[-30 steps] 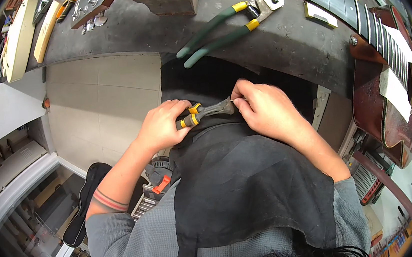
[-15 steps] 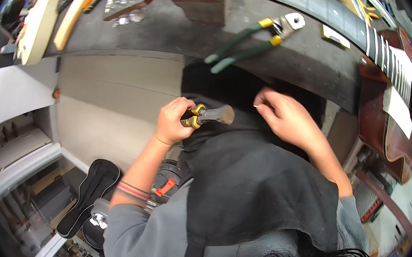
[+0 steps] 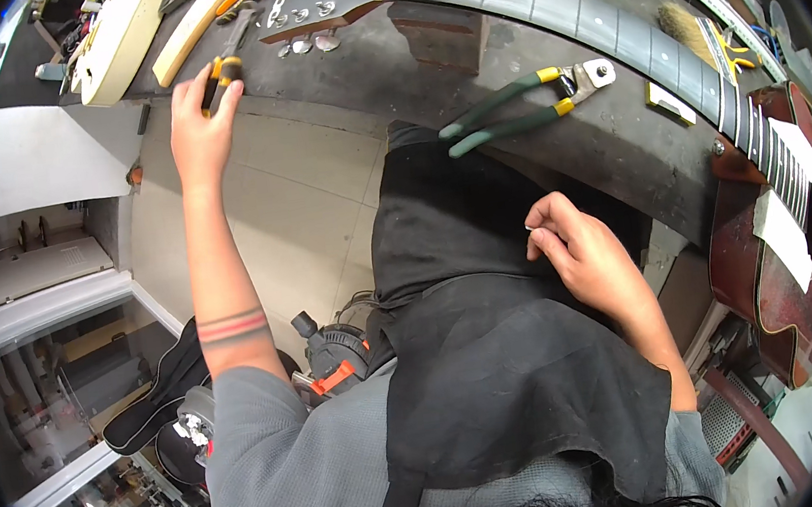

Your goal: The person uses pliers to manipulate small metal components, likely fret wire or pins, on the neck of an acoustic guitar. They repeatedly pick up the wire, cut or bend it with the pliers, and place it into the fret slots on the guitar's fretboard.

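My left hand (image 3: 199, 132) is stretched far forward at the bench's front edge. Its fingers are closed round the black and yellow handles of a pair of pliers (image 3: 227, 72), whose jaws point away over the bench. Over my black apron, my right hand (image 3: 584, 256) pinches a tiny pale piece (image 3: 529, 229) between thumb and fingertips; its kind is too small to tell. Cutters with green handles (image 3: 511, 122) lie partly over the bench edge between my hands. Behind them runs a guitar neck (image 3: 548, 6), with frets showing only toward the dark red body (image 3: 737, 248).
A brown block (image 3: 438, 40) props the neck near its headstock (image 3: 340, 1). Left of that lie orange-handled pliers (image 3: 241, 2), a wooden strip (image 3: 190, 34) and a cream guitar body (image 3: 113, 52). A brush (image 3: 685, 31) sits behind the neck. A black instrument case (image 3: 158, 393) stands low left.
My left hand has carried the pliers from above my lap forward and left to the bench edge. My right hand, still pinching, has shifted slightly right and down.
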The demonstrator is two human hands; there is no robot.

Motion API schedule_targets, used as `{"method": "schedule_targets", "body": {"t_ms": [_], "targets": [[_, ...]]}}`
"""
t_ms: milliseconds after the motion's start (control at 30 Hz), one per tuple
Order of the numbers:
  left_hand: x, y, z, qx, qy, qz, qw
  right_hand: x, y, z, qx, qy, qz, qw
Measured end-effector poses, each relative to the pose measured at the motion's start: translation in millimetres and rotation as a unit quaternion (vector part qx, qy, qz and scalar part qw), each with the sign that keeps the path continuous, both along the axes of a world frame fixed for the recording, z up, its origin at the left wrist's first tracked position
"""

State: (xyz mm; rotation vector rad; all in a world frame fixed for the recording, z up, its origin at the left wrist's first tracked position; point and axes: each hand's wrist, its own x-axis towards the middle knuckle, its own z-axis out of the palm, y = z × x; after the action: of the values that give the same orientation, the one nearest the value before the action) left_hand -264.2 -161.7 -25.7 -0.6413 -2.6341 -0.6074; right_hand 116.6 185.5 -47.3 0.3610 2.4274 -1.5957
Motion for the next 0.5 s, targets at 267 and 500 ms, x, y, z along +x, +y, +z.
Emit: {"method": "schedule_targets", "body": {"t_ms": [267,500], "targets": [[59.3,53.5,-9.6,0.065,0.144,-0.056,0.986,19.5,5.3,2.1,-0.138,-0.008,-0.113,0.984],[197.5,204.4,19.6,-0.085,0.007,-0.335,0.938,23.3,9.3,1.7,-0.3,0.005,-0.128,0.945]]}}
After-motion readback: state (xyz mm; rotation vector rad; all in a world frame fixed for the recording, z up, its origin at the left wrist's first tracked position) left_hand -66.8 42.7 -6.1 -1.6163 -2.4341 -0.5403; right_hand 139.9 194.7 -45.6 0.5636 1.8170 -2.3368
